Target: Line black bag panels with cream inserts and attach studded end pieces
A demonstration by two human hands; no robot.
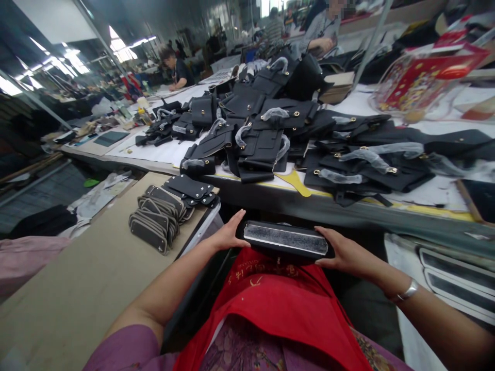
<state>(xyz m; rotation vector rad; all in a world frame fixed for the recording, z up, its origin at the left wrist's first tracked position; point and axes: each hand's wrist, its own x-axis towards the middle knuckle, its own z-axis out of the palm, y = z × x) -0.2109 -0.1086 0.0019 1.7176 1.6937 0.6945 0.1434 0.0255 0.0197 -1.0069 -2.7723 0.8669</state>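
Observation:
Between my two hands I hold a black handbag (pixel 286 253), turned so that a long narrow face with a grey, white-edged strip (pixel 285 238) points up at me. My left hand (pixel 231 233) grips its left end, thumb below and fingers along the side. At the right end my right hand (pixel 339 250) clasps it the same way. The bag is just above the lap of my red apron (pixel 278 314). Its lower side is hidden from me.
Black handbags (pixel 255 144) with wrapped handles are heaped across the worktable (pixel 170 152). A yellow tool (pixel 296 183) lies at its edge. Stacked oblong pieces (pixel 154 221) sit on a board (pixel 77 273) at left. White-edged panels (pixel 460 283) lie at right. Two people work farther back.

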